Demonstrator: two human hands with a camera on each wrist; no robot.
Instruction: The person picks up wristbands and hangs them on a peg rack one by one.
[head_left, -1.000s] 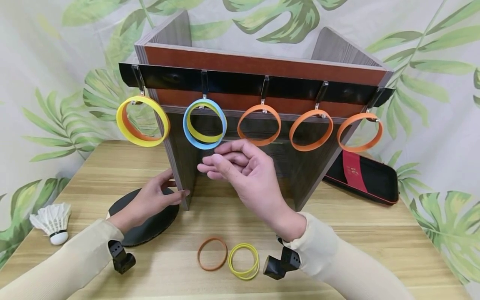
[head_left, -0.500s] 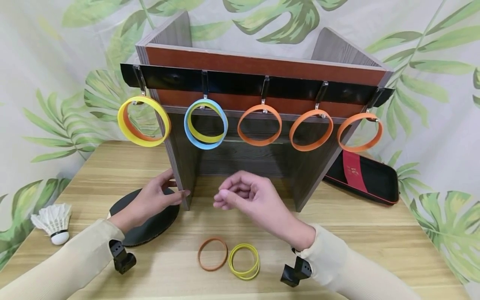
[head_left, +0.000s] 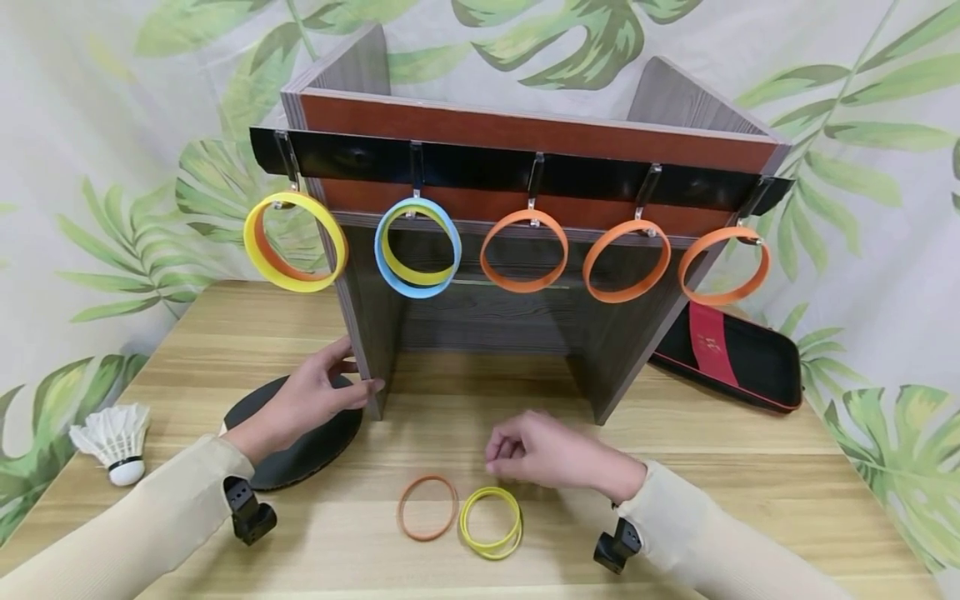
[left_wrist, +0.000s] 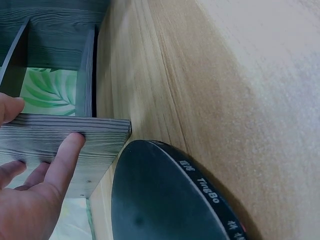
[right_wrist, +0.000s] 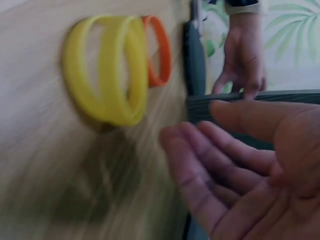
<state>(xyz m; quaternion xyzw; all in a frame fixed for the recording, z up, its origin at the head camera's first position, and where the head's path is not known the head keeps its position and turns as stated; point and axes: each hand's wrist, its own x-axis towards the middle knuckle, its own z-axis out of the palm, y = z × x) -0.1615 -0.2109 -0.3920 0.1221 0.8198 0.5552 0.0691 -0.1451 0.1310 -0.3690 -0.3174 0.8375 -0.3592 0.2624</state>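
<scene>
My left hand grips the left side panel of a grey wooden stand, thumb on one face and fingers on the other in the left wrist view. My right hand is low over the table, fingers loosely bent, holding nothing. Close to it lie yellow wristbands, overlapping, and an orange wristband. From hooks on the stand's black rail hang a yellow wristband with an orange one behind, a blue wristband with a yellow one behind, and several single orange wristbands.
Beside the left panel lies a black round object with "TingBo" on its edge, seen in the left wrist view. A shuttlecock sits at the table's left. Right of the stand is a black case with a red band.
My right hand has drawn away from the hanging blue wristband, down and to the right, to just above the yellow wristbands on the table. My left hand keeps its grip on the panel.
</scene>
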